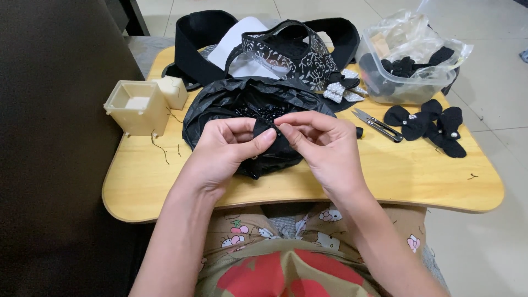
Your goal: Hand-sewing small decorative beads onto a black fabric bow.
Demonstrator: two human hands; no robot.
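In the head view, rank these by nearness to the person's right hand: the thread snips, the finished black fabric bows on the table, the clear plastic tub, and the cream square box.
From the right hand:
1. Thread snips, just beyond it to the right.
2. Black fabric bows, farther right on the table.
3. Clear plastic tub, at the back right.
4. Cream square box, across on the left side.

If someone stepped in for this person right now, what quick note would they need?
Left hand and right hand: both pinch one small black fabric piece over the open black plastic bag of black beads.
Thread snips lie right of the bag on the wooden lap table.
Done: black fabric bows lie at the far right; more sit in the clear tub.
Left: the piece in hand is unfinished.
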